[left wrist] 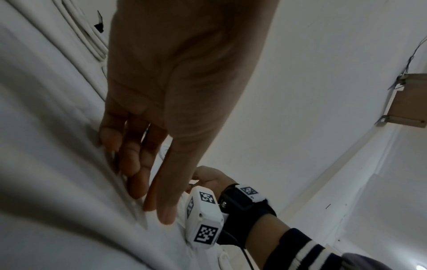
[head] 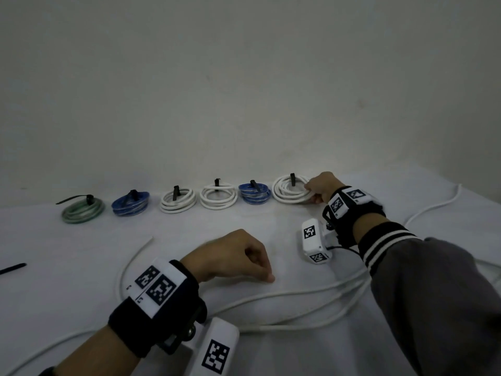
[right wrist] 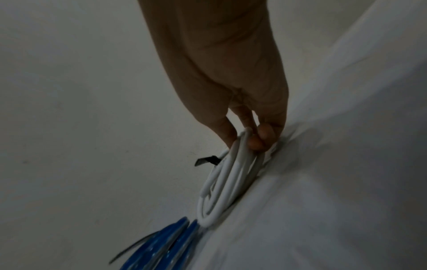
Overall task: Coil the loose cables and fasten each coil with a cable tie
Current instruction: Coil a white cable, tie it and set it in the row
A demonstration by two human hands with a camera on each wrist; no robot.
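A person works at a surface (head: 81,245) covered in white cloth, set against a plain pale wall (head: 244,77). Six tied coils lie in a row along the back edge, near the wall. From the left they are a green coil (head: 83,210) with a long black tie tail, a blue coil (head: 130,204), a white coil (head: 178,202), a second white coil (head: 218,197), a second blue coil (head: 254,193), and, at the right end, a larger white coil (head: 291,189). Each coil has a black cable tie standing up from it. The right hand (head: 321,187) reaches to the larger white coil and pinches its right side between thumb and fingers; the right wrist view shows the coil's loops (right wrist: 221,182) gathered under the fingertips, just beside the second blue coil (right wrist: 166,246). The left hand (head: 233,256) rests near the front middle of the surface, fingers loosely curled and holding nothing, the fingertips touching the cloth. A long loose white cable (head: 284,297) winds across the front of the surface between and beneath both arms. A single black cable tie (head: 12,268) lies apart at the far left edge.
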